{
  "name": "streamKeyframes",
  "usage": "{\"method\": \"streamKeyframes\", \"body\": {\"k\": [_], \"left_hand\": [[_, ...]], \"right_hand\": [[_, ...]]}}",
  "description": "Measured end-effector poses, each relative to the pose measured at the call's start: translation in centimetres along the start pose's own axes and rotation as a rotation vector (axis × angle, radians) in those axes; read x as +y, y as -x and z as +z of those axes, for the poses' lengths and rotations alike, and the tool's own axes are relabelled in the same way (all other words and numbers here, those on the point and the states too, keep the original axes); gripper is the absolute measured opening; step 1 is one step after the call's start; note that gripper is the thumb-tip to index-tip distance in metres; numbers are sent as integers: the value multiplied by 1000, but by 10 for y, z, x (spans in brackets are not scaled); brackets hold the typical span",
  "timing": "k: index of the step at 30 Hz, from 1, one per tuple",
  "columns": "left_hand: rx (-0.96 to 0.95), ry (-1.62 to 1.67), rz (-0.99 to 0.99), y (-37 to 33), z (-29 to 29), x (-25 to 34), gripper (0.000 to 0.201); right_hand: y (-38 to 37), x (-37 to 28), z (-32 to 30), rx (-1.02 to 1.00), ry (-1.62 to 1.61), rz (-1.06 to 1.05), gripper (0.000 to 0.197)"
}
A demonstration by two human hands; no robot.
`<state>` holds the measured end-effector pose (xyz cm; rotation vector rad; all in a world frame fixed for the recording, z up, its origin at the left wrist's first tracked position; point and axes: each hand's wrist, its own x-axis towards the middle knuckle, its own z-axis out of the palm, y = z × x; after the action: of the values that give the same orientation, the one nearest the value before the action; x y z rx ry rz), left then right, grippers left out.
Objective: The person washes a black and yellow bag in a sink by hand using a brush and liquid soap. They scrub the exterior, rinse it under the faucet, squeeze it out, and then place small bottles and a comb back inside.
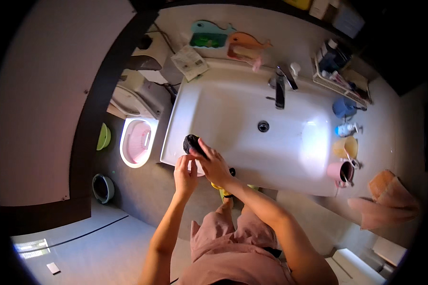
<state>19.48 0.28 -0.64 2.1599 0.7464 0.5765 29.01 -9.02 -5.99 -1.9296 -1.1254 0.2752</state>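
I see a big white sink with a dark tap above the drain. Beside it stands a toilet with a pink seat. Colourful cups sit along the sink's right edge. My two hands meet at the sink's front left edge. My right hand is closed around a small dark thing, maybe a cloth or sponge, though it is too blurry to be sure. My left hand is half curled just beside it, touching it I think. I judge the hands are working the dark thing over the sink, and the next move needs a firm grip.
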Motion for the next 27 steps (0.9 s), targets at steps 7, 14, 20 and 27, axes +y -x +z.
{"method": "streamKeyframes", "body": {"k": [7, 14, 20, 27], "left_hand": [[189, -201, -127, 30, -33, -50, 17], [35, -135, -178, 25, -17, -55, 18], [204, -232, -160, 11, -22, -50, 17], [120, -151, -44, -20, 7, -29, 18]], "right_hand": [[-47, -2, 61, -407, 423, -590, 41], [-230, 79, 52, 90, 622, -141, 35], [-126, 24, 100, -163, 602, -347, 39], [-172, 84, 28, -21, 490, -304, 32]]}}
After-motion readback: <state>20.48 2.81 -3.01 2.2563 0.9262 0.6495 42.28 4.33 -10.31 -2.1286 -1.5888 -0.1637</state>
